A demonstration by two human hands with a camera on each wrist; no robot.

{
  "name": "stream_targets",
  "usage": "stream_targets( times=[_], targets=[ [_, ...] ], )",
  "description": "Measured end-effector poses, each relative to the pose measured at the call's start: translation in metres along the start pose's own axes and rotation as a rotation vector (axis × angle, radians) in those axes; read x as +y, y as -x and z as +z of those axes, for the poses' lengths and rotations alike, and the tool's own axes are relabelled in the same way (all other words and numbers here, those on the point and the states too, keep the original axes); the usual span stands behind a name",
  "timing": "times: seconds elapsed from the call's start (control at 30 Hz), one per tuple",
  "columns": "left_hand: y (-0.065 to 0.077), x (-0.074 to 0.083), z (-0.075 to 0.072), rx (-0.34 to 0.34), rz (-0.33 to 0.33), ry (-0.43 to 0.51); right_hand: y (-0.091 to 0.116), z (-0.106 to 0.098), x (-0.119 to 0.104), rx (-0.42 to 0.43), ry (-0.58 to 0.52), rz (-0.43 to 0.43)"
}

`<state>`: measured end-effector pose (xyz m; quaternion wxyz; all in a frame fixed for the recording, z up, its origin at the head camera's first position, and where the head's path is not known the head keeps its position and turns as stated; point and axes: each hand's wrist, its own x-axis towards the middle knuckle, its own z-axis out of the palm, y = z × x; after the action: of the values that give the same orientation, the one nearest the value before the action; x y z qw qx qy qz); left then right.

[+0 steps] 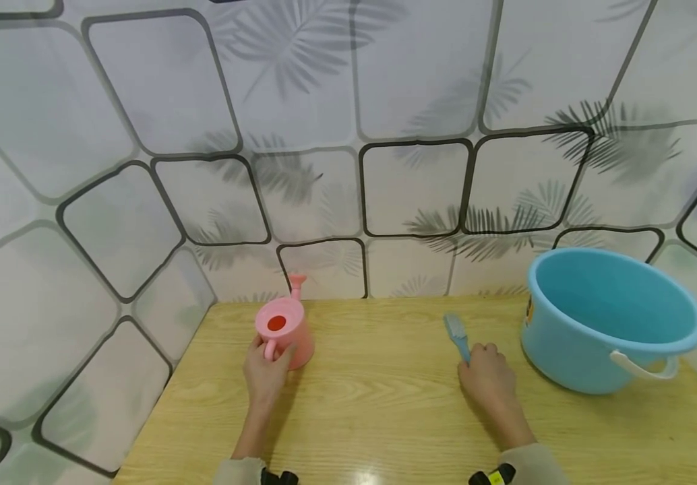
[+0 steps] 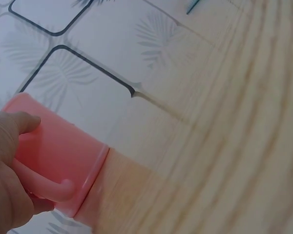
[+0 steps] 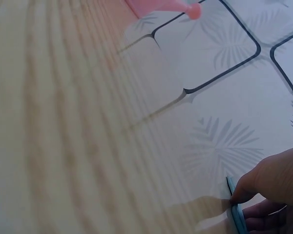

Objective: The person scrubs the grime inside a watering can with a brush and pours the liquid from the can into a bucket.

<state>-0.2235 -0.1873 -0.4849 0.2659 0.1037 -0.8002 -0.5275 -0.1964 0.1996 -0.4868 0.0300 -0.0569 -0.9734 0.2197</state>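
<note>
A pink watering can (image 1: 300,340) stands upright on the left part of the table, its spout toward the wall and a round red-orange patch visible in its top. My left hand (image 1: 265,377) grips it around the handle side, with the thumb (image 2: 27,122) against the can's body in the left wrist view. To the right, a small light-blue toy fork (image 1: 456,329) points its broad, slotted head away from me. Its handle is pinched by my right hand (image 1: 489,378), whose fingers cover the near end. In the right wrist view the fork (image 3: 238,217) appears edge-on beside the thumb.
A large blue bucket (image 1: 591,353) with a white handle (image 1: 646,369) stands on the right side of the wooden table (image 1: 373,404), close to my right hand. A patterned wall (image 1: 415,188) rises directly behind the table's back edge, and another stands along the left.
</note>
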Motion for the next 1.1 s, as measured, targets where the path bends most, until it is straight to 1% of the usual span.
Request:
stream_targets(
  times=[0.13,0.3,0.47,0.67,0.8,0.93,1.1],
  targets=[
    [0.001,-0.001,0.002,0.008,0.010,0.001,-0.001,0.001,0.004,-0.010,-0.029,0.040],
    [0.000,0.001,0.004,-0.004,0.009,0.013,0.000,-0.003,0.011,-0.045,-0.111,0.079],
    [0.000,0.002,0.005,-0.018,0.018,0.004,0.000,-0.009,0.012,-0.074,-0.145,0.053],
    [0.001,0.001,0.003,0.000,0.047,-0.008,-0.003,-0.010,0.009,-0.112,-0.140,0.001],
    [0.002,0.001,0.002,0.015,0.052,-0.013,-0.003,-0.011,0.007,-0.107,-0.131,-0.020],
    [0.003,0.001,0.002,0.031,0.054,-0.028,-0.001,-0.012,0.003,-0.109,-0.153,-0.028],
    [0.005,0.006,0.003,0.022,0.053,-0.008,0.002,-0.014,0.000,-0.094,-0.181,-0.016]
  ],
)
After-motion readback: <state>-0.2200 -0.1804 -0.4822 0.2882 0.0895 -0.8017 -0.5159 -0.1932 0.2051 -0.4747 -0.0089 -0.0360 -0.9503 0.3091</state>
